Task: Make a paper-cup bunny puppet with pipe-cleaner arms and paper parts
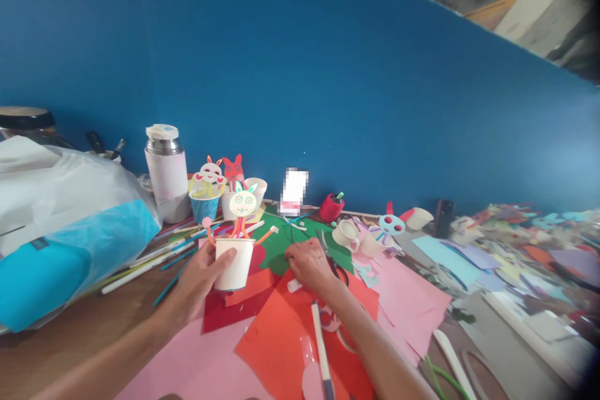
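Note:
My left hand (206, 272) is wrapped round a white paper cup (235, 269), held upright. Out of the cup rises a paper bunny face (244, 202) with green-edged ears, above orange arms. My right hand (307, 261) reaches over the green paper (276, 242), its fingers curled down beside a thin dark cord; anything in its fingertips is too small to name. Scissors (330, 253) lie just right of that hand. A white marker (320, 340) rests on orange paper (267, 340) under my right forearm.
At the left stand a plastic bag (70, 225), a flask (166, 175) and a blue cup (204, 207) with a paper figure. A blurred phone (294, 190) leans near the blue wall. Pink paper (407, 300) and paper scraps (525, 250) lie right.

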A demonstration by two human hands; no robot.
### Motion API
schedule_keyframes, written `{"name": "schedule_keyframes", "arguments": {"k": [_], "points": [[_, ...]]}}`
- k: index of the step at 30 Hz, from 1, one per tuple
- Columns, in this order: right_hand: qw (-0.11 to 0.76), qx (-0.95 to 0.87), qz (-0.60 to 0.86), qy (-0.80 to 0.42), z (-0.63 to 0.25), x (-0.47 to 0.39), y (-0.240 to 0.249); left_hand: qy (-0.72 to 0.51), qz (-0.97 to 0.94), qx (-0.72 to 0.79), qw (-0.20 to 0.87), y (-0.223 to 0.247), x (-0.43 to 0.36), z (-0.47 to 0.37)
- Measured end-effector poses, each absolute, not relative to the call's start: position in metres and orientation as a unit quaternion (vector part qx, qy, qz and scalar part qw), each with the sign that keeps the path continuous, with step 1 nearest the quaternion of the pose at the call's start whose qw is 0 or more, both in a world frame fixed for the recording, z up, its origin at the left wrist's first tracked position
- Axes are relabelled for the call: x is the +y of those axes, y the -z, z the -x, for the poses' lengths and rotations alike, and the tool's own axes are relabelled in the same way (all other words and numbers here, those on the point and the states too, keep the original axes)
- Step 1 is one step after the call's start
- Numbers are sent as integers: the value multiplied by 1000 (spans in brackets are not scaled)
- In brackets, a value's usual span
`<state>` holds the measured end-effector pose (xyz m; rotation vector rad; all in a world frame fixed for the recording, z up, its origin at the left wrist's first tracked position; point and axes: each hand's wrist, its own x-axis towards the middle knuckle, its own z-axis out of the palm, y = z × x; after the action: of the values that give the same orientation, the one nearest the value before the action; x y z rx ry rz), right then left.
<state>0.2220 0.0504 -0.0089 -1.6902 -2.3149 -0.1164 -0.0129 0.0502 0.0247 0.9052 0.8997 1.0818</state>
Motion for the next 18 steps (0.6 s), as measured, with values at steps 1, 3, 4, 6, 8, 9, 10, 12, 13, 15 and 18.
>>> {"name": "schedule_keyframes", "arguments": {"k": [1,3,4,6,8,9,10,12,13,15,18], "points": [[132,-805,577,41,-222,50,8,-477,-403,401,670,-25,50,13],[132,-814,564,42,-222,48,5,-472,-405,402,672,-25,50,13],[134,-817,559,41,-223,48,3,-471,-406,402,673,-25,50,13],[141,-822,551,35,-224,47,0,-467,-408,397,676,-25,50,14],[145,-826,544,28,-225,47,-1,-464,-410,395,679,-25,50,15],[145,-828,541,23,-226,47,-1,-463,-411,393,680,-25,50,15],[143,-831,538,18,-227,47,-1,-463,-411,390,681,-25,50,15],[140,-834,534,4,-227,47,0,-462,-412,384,685,-25,50,15],[139,-834,534,-2,-227,47,1,-461,-414,381,686,-26,50,15],[139,-833,536,-13,-227,47,3,-463,-413,378,687,-26,51,15],[139,-831,538,-23,-228,48,1,-468,-407,377,688,-27,50,15]]}}
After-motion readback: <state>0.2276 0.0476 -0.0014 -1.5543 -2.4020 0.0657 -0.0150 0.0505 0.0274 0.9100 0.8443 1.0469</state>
